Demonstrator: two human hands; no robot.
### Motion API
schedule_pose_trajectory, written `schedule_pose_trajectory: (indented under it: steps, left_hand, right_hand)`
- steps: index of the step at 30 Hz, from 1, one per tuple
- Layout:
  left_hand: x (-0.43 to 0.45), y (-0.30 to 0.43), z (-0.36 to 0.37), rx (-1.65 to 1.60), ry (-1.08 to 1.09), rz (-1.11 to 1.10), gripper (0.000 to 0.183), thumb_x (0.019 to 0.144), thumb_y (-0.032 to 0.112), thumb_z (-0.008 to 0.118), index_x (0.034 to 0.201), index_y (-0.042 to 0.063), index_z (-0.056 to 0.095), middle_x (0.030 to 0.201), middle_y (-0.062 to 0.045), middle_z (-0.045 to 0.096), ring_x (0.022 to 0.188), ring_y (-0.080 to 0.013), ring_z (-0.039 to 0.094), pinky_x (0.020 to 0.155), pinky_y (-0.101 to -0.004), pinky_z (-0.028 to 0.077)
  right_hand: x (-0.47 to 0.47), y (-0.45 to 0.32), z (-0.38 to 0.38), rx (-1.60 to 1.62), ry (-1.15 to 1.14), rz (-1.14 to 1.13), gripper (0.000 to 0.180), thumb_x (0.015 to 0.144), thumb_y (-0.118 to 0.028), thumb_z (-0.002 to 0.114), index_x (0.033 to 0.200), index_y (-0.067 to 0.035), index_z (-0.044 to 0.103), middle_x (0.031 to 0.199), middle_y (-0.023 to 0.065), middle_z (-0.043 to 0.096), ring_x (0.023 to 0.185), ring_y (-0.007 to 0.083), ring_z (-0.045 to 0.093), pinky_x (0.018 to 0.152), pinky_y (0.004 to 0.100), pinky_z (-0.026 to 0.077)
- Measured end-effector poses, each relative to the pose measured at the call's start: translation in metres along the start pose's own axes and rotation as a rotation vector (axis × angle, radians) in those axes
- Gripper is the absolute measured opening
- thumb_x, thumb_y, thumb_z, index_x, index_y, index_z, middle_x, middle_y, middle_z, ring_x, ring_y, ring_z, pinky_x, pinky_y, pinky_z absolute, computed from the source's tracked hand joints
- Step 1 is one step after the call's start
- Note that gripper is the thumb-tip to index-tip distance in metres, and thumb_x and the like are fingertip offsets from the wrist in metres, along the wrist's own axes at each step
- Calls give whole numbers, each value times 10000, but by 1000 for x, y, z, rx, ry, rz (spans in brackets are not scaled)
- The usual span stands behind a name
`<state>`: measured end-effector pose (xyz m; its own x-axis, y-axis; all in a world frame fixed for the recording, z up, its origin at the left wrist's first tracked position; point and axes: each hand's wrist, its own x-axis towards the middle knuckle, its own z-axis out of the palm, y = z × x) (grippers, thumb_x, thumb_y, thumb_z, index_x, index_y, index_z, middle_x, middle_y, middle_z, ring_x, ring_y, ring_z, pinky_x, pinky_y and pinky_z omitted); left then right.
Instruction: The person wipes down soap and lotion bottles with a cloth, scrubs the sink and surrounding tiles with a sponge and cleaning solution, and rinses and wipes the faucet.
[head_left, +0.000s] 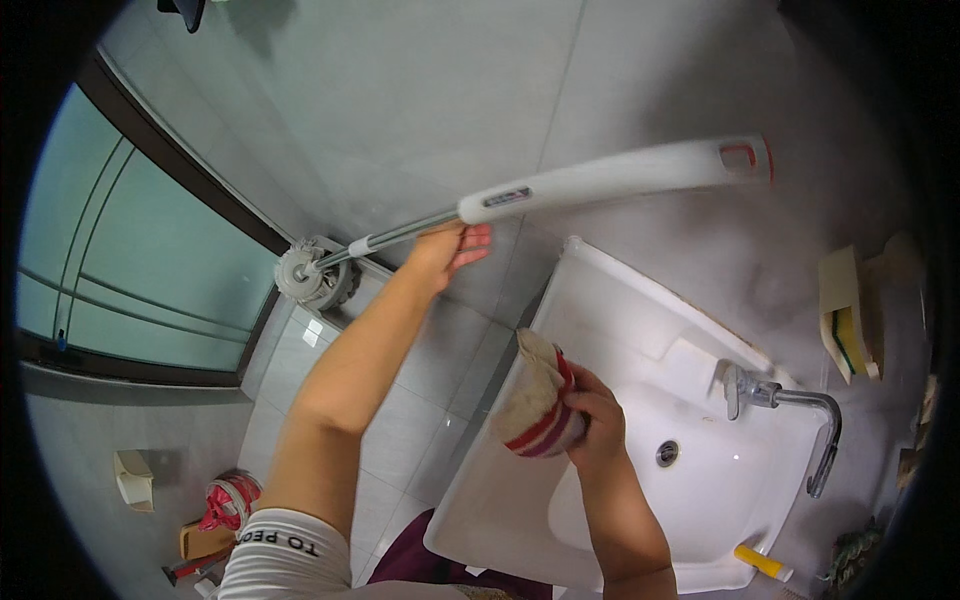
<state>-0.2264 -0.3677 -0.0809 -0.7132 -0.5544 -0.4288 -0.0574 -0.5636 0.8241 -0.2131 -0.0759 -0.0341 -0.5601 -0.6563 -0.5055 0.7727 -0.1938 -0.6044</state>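
Observation:
My right hand (596, 416) grips a folded beige cloth (534, 397) with red and purple stripes, above the near left edge of a white washbasin (637, 495). Reaching forward and left, my left hand (450, 255) is at the metal pole of a spin mop (412, 229), just below its white plastic handle (615, 176). The fingers of that hand are extended and apart, and the thumb is hidden. The mop slants against the grey wall, its far handle end blurred. Its round white mop head (300, 271) sits at a grey bucket (337, 289).
A chrome faucet (780, 397) and a drain (667, 453) are at the basin's right. A yellow tube (761, 562) lies on its edge. A wall holder (844, 315) contains a sponge. Left are a frosted glass door (165, 232) and a red bag (229, 501).

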Motion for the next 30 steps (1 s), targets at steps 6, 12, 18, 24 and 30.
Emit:
schedule_pose_trajectory:
  steps: [6, 12, 18, 24, 30]
  left_hand:
    - [-26, 44, -39, 135, -115, -17, 178, 874, 89, 503, 1028, 13, 548, 973, -112, 637, 799, -154, 625, 689, -304, 565]
    - [-51, 62, -10, -246, -339, -8, 193, 875, 148, 564, 1027, 30, 550, 1005, -121, 642, 836, -206, 638, 719, -346, 560]
    - [-46, 69, 21, -902, -354, 19, 326, 900, 353, 576, 972, 36, 574, 928, -98, 647, 765, -208, 635, 687, -285, 561]
    - [-59, 97, 59, -989, -245, 46, 298, 905, 323, 561, 872, 27, 553, 790, -70, 604, 689, -197, 621, 627, -262, 577]
    - [-75, 129, 75, -978, -276, 148, 300, 910, 303, 569, 915, 5, 541, 871, -89, 606, 750, -192, 616, 683, -236, 584]
  right_hand:
    - [-14, 9, -22, 11, 57, 9, 542, 699, -13, 448, 1232, 61, 515, 1189, 174, 580, 1116, 279, 542, 999, 364, 415]
    - [-11, 2, 8, 8, -46, -24, 514, 725, -22, 471, 1231, 46, 524, 1169, 152, 595, 1094, 255, 553, 970, 342, 428]
    - [-18, -1, 10, 6, -61, -19, 485, 750, 6, 488, 1231, 52, 522, 1160, 156, 597, 1070, 254, 568, 961, 353, 443]
    - [-33, 4, -12, 6, -14, -36, 464, 759, 21, 481, 1218, 53, 535, 1148, 156, 599, 1043, 245, 575, 941, 344, 451]
    - [-41, 6, -25, -5, 4, -34, 459, 761, 39, 470, 1215, 58, 536, 1123, 153, 607, 1020, 233, 581, 907, 321, 463]
